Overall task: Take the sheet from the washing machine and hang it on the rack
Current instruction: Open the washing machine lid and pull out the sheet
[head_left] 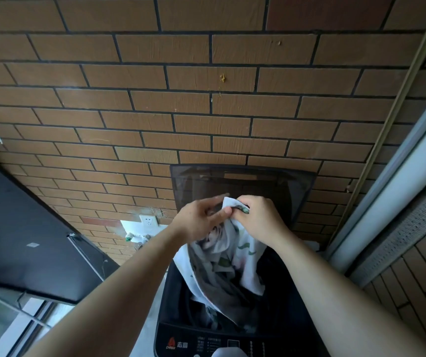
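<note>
- The sheet (232,264) is half out of the top-loading washing machine (181,338): its upper edge is bunched between both hands above the opening, and the rest trails down into the drum
- The left hand (201,220) pinches the top edge between thumb and curled fingers; the right hand (260,220) is closed round the same edge just beside it, knuckles up
- Both grips sit on one small patch of cloth, so I'd guess the wet weight below could drag it out of the fingers if it is hauled up fast
- The tail lies among dark folds in the drum; it may catch on the rim or pull other laundry up with it
- A long sheet lifted from one corner is likely to sweep the floor on the way to the rack, which is not in view
- The cloth looks thin and limp, white with green and pinkish prints, and grey on the turned-back side, twisted into ropey folds
- The machine is glossy black plastic with a printed control panel; its smoked translucent lid (245,181) stands open against the brick wall (206,112), whose rough orange tiles have dark joints
- A white wall socket (148,220) sits to the left of the lid
</note>
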Tool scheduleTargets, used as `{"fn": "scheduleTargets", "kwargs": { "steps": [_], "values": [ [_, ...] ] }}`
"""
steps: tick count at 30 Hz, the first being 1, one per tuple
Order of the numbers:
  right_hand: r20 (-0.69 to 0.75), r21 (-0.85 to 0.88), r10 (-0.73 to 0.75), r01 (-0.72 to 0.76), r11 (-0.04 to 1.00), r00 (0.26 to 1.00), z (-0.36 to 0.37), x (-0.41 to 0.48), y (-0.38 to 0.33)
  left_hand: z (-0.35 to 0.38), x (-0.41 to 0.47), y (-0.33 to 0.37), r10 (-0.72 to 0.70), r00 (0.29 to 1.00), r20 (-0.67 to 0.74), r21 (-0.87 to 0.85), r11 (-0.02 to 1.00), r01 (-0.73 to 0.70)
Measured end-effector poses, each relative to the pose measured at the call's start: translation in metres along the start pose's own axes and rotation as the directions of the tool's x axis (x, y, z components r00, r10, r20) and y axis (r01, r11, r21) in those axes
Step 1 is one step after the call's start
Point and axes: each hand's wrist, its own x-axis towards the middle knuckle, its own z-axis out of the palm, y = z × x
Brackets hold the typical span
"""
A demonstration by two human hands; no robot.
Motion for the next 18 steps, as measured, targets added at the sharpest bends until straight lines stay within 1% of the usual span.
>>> {"fn": "scheduleTargets", "kwargs": {
  "steps": [1,2,3,4,5,6,8,9,10,11,12,14,15,16,18],
  "values": [
    [-0.007,-0.001,-0.001,0.001,1.000,1.000,0.000,-0.002,0.001,0.000,-0.002,0.001,0.025,0.999,-0.028,0.057,0.998,-0.024],
    [-0.007,0.003,0.003,-0.003,1.000,1.000,0.002,-0.004,0.004,-0.001,-0.002,0.001,0.037,0.996,-0.085,0.086,0.996,-0.030],
    [0.012,0.011,0.034,-0.034,0.999,0.999,0.003,-0.006,0.007,-0.002,-0.002,0.000,0.029,0.984,-0.174,0.095,0.995,-0.012],
    [0.055,0.022,0.092,-0.094,0.995,0.994,0.003,-0.009,0.010,-0.004,0.000,-0.002,-0.010,0.966,-0.257,0.068,0.997,0.028],
    [0.115,-0.003,0.175,-0.176,0.984,0.978,0.003,-0.011,0.015,-0.007,0.003,-0.005,-0.058,0.942,-0.329,0.007,0.998,0.063],
    [0.189,-0.094,0.251,-0.237,0.967,0.949,0.004,-0.015,0.022,-0.009,0.005,-0.007,-0.107,0.918,-0.381,-0.053,0.994,0.094],
    [0.300,-0.359,0.350,-0.235,0.903,0.887,0.007,-0.024,0.036,-0.013,0.008,-0.009,-0.180,0.878,-0.444,-0.111,0.983,0.146],
    [0.314,-0.435,0.388,-0.231,0.870,0.867,0.008,-0.028,0.040,-0.013,0.008,-0.011,-0.193,0.867,-0.459,-0.109,0.981,0.160],
    [0.304,-0.449,0.407,-0.247,0.859,0.861,0.008,-0.030,0.042,-0.012,0.008,-0.013,-0.191,0.862,-0.470,-0.091,0.982,0.168],
    [0.274,-0.408,0.399,-0.270,0.872,0.875,0.008,-0.030,0.042,-0.011,0.007,-0.015,-0.185,0.855,-0.485,-0.060,0.982,0.178],
    [0.214,-0.332,0.369,-0.288,0.898,0.904,0.008,-0.029,0.040,-0.011,0.006,-0.016,-0.178,0.845,-0.504,-0.028,0.981,0.190],
    [0.040,-0.143,0.296,-0.287,0.947,0.954,0.002,-0.023,0.027,-0.009,0.005,-0.020,-0.167,0.827,-0.537,0.003,0.980,0.200],
    [-0.019,-0.080,0.267,-0.267,0.960,0.964,-0.002,-0.019,0.017,-0.009,0.004,-0.019,-0.162,0.827,-0.538,0.006,0.981,0.195],
    [-0.044,-0.040,0.239,-0.240,0.970,0.970,-0.007,-0.015,0.007,-0.010,0.002,-0.016,-0.140,0.838,-0.527,0.014,0.985,0.173],
    [-0.042,0.033,0.215,-0.213,0.976,0.976,-0.013,-0.011,-0.008,-0.010,-0.001,-0.012,-0.020,0.877,-0.480,0.064,0.996,0.058]
  ]
}}
